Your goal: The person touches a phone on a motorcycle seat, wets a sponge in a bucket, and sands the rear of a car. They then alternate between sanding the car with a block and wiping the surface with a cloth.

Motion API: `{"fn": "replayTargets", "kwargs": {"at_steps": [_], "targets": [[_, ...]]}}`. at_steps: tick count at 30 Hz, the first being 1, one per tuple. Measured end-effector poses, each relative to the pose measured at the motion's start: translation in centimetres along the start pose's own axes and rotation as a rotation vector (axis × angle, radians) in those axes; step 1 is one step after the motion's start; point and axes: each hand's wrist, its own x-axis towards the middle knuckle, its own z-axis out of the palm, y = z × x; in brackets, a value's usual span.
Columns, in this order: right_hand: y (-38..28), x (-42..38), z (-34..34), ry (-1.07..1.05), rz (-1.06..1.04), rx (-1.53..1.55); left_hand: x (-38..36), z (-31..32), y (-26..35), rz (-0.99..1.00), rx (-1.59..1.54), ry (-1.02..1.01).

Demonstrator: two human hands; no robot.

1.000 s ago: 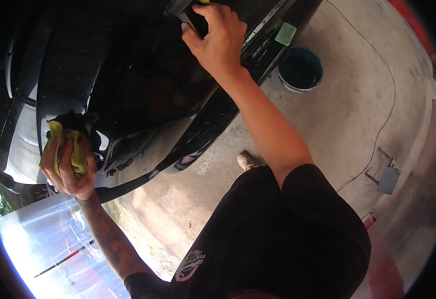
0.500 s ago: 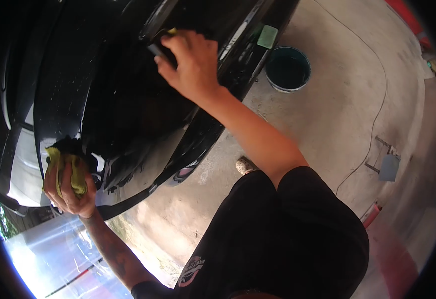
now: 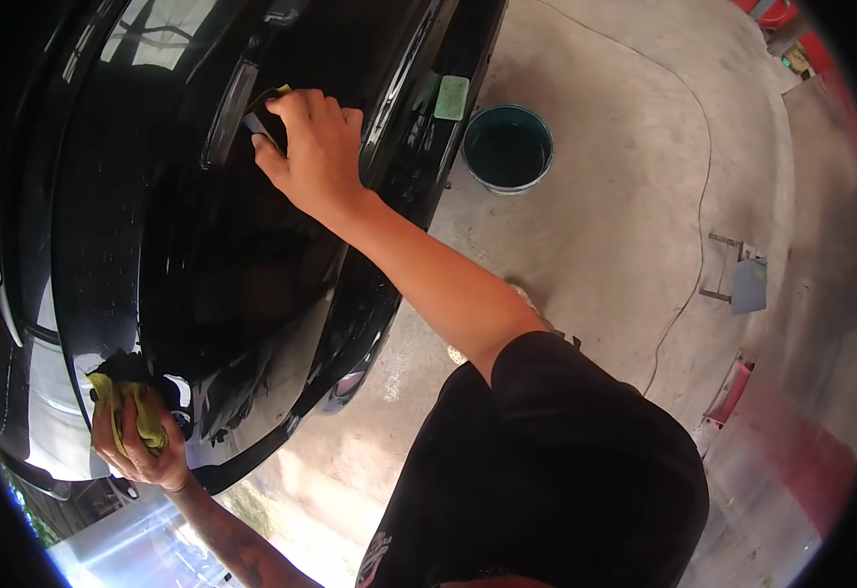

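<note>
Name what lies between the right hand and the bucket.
In the head view, mostly glossy black car bodywork lies between the right hand and the bucket; a green block rests on it, slightly above the straight line in the image.

Lone camera sits on person's head, peering forward, steeply down past black shirt (image 3: 565, 470); close in, left hand (image 3: 154, 461), right hand (image 3: 318, 152), car body (image 3: 218, 230); floor (image 3: 614, 211) farther below, rightward.
</note>
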Motion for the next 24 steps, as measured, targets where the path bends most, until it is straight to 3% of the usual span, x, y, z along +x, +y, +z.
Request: {"fn": "replayTargets", "kwargs": {"at_steps": [5, 7, 10, 17, 21, 24], "targets": [[-2.3, -2.5, -1.6, -0.135, -0.109, 0.014, -0.3, 0.0, -0.1, -0.012, 0.01, -0.002], [-1.6, -1.9, -1.4, -0.095, -0.153, 0.021, -0.5, 0.1, -0.2, -0.004, 0.003, -0.003], [-0.3, -0.7, 0.0, 0.002, -0.02, 0.008, -0.6, 0.0, -0.4, 0.003, -0.013, -0.012], [-1.3, -1.7, -1.2, -0.117, -0.118, 0.053, -0.5, 0.1, -0.1, -0.002, 0.001, 0.003], [0.2, 0.1, -0.4, -0.005, -0.041, 0.005, -0.4, -0.1, -0.3, 0.011, -0.051, -0.002], [-0.7, -1.6, -0.6, -0.061, -0.072, 0.023, -0.1, -0.1, 0.2, -0.012, -0.022, -0.004]]}}
